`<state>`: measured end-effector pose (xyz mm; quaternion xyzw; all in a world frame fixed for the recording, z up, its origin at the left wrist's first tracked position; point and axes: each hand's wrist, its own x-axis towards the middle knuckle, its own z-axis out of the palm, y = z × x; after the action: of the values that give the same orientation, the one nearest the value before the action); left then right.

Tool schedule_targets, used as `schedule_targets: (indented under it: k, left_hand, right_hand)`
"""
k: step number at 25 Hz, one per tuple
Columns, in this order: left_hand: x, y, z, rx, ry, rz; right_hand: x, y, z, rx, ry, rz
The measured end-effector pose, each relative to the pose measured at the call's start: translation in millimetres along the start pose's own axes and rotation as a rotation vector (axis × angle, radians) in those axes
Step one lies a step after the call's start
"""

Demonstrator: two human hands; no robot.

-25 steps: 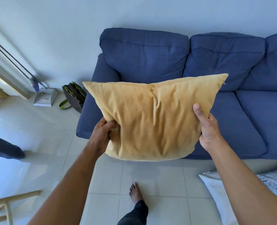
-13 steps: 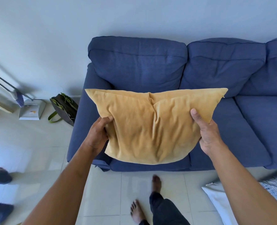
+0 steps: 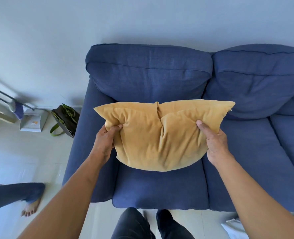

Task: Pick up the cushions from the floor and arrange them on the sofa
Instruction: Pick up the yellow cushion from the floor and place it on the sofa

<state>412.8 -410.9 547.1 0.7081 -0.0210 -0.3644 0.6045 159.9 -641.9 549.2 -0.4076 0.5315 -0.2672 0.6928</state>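
Observation:
I hold a mustard-yellow cushion [image 3: 161, 133] over the leftmost seat of the blue sofa [image 3: 160, 190], its top edge close to the back cushion. My left hand [image 3: 106, 138] grips the cushion's left side, pinching the fabric. My right hand [image 3: 213, 140] grips its right side with the thumb on the front. I cannot tell whether the cushion's bottom edge touches the seat. A white cushion [image 3: 235, 228] lies on the floor at the bottom right, mostly behind my right forearm.
Left of the sofa arm, a dark bag with green straps [image 3: 65, 118] and a dustpan with a broom [image 3: 32, 121] stand against the wall. Another person's leg and bare foot [image 3: 29, 204] are on the floor at the left. My own legs [image 3: 142, 225] stand against the sofa front.
I have stepped up to the sofa, and the cushion has moved forward and down over the left seat. Another person's leg has come in at the left.

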Motion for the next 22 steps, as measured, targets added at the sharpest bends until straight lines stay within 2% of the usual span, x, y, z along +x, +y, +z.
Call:
schedule_targets:
  k: [11, 17, 22]
  left_hand:
    - [144.5, 8.6, 22.7, -0.075, -0.006, -0.058]
    - [213.7, -11.8, 38.8, 0.182, 0.007, -0.29]
    - [233.6, 1.0, 48.0, 0.181, 0.042, -0.318]
  right_hand:
    - [128.9, -10.3, 57.2, -0.048, 0.052, -0.02]
    - [198.6, 30.1, 77.4, -0.267, 0.102, 0.188]
    - [218.7, 5.2, 88.3, -0.299, 0.119, 0.17]
